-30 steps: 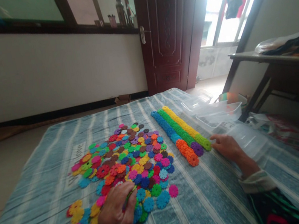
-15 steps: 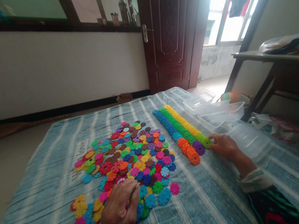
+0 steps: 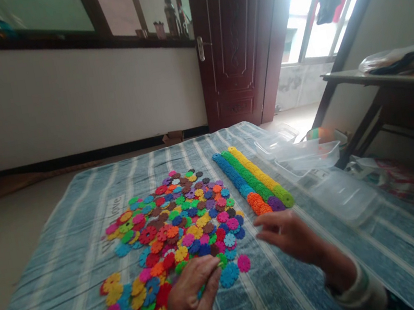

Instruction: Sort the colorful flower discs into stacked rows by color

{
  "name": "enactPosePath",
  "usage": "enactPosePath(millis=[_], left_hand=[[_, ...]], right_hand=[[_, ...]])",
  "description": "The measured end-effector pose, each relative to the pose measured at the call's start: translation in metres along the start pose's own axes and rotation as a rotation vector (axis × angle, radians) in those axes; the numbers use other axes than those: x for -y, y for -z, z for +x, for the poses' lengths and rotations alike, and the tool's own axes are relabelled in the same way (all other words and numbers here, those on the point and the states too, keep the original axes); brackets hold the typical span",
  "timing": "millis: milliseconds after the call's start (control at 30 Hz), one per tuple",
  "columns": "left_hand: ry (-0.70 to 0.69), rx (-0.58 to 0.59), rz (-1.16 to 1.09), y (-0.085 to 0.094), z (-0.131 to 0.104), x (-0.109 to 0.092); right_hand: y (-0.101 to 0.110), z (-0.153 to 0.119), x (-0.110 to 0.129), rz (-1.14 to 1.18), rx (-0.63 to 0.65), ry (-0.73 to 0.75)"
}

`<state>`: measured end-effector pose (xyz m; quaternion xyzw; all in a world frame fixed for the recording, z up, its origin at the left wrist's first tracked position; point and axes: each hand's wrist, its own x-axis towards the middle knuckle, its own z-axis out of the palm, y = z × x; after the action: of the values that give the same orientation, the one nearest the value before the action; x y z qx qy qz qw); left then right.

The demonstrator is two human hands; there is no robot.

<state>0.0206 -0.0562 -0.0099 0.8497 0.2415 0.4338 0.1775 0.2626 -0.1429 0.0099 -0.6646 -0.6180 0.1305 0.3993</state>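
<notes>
My left hand [image 3: 195, 297] is over the near edge of a spread of colourful flower-shaped plastic discs [image 3: 185, 217]. Its thumb and fingers are pinched together, and a thin yellow-green edge of a disc shows at the tips; the rest is hidden. Beside the pile, my right hand [image 3: 294, 238] hovers with thumb and fingers slightly apart and nothing visible between them. It is just below the orange discs [image 3: 258, 203], partly covering their near end. These end a blue row [image 3: 231, 172]. Alongside lie a green row [image 3: 245, 172] ending in purple discs [image 3: 276, 203] and a yellow row [image 3: 255, 170] ending in light-green discs [image 3: 286, 199].
Clear plastic boxes [image 3: 308, 156] and a translucent lid or tray [image 3: 344, 195] lie right of the rows. Everything rests on a blue striped cloth [image 3: 70, 241]. A dark red door [image 3: 232, 66] stands behind, and a shelf [image 3: 384, 75] is at right.
My right hand has left the light-green end of the yellow row and moved left and nearer me, below the orange discs. My left hand has shifted right and slightly nearer, still pinched.
</notes>
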Motion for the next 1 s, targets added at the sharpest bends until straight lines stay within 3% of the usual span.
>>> enactPosePath(millis=[167, 367, 500, 767, 867, 1000], left_hand=[[0.064, 0.008, -0.132, -0.009, 0.001, -0.018], [0.136, 0.017, -0.19, -0.015, -0.002, -0.016], [0.119, 0.038, -0.146, -0.013, -0.006, -0.014], [-0.085, 0.033, -0.041, -0.016, -0.012, -0.007], [-0.147, 0.101, -0.016, -0.018, -0.018, -0.003], [-0.182, 0.141, -0.002, -0.02, -0.023, 0.001]], right_hand=[[-0.042, -0.006, 0.033, 0.137, 0.115, 0.222], [-0.052, -0.008, 0.032, 0.122, 0.106, 0.255], [-0.031, -0.001, 0.02, 0.143, 0.138, 0.175], [0.059, 0.002, -0.061, 0.015, -0.142, -0.359], [0.068, -0.002, -0.082, -0.035, -0.143, -0.495], [0.062, -0.001, -0.092, -0.121, -0.09, -0.54]])
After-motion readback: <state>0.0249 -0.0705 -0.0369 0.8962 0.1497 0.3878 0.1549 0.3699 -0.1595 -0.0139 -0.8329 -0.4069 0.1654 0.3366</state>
